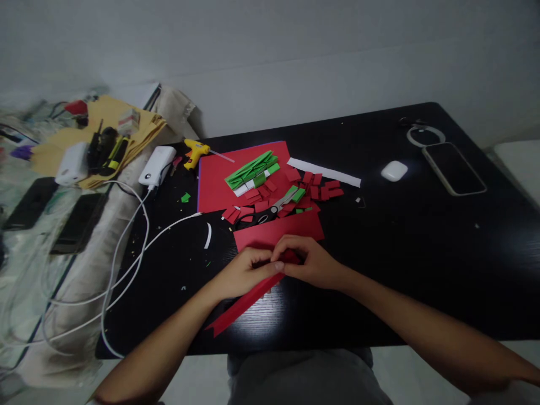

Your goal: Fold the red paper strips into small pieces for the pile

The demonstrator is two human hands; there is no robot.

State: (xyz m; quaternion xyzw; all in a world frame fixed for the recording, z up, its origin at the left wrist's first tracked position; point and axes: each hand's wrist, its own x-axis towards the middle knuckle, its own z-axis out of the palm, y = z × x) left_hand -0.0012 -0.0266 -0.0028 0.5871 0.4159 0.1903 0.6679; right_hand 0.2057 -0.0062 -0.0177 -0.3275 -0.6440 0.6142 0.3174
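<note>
Both hands meet over a folded red paper strip point(241, 311) that slants toward the table's front edge. My left hand point(247, 273) pinches it, thumb on top. My right hand point(310, 261) grips the strip's upper end, its fingertips touching the left ones. Just behind them lies a flat red paper sheet point(280, 230). Beyond that, scissors point(270, 212) rest among several small red paper pieces point(314, 188). Farther back, a bundle of folded green paper point(253, 170) sits on a larger red sheet point(215, 185).
A yellow glue gun point(194, 153) and a white power bank point(157, 166) with cables stand at the back left. A white paper strip point(324, 171) lies behind the pieces. To the right are a white earbud case point(394, 171), a phone point(454, 169) and a coiled cable point(426, 136).
</note>
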